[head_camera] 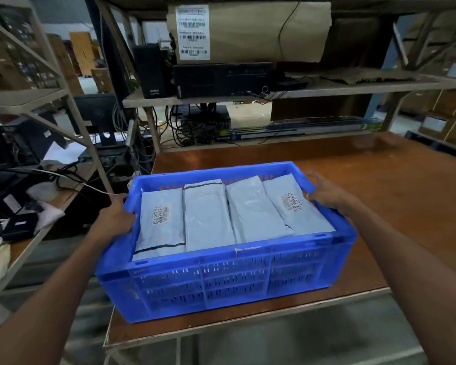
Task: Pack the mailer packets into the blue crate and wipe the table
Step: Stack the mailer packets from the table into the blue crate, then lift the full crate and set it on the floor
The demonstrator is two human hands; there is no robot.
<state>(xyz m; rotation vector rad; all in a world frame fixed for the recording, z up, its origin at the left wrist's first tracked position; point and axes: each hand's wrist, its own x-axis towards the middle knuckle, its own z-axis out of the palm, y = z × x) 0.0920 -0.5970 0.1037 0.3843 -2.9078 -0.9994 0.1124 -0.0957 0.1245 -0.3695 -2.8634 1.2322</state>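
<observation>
Nearest, two bare forearms reach in from the bottom corners toward a blue crate (221,280) at the near left corner of a brown table (392,185). The left hand (116,218) grips the crate's left end rim and the right hand (329,194) grips the right end rim, fingers curled over the edges. Inside, four grey mailer packets (208,219) lie side by side, filling the top layer; two show barcode labels. Packing looks finished, so the step is probably moving the crate off to free the table for wiping. It should go best lifted evenly at both ends and kept level, so the slippery packets do not slide. Whether the crate rests on the table or is already raised cannot be told, and any packets underneath are hidden. Beyond, a metal shelf (327,88) holds a black computer (221,79), tangled cables and cardboard, all dim and blurred. No wiping cloth is clearly visible.
</observation>
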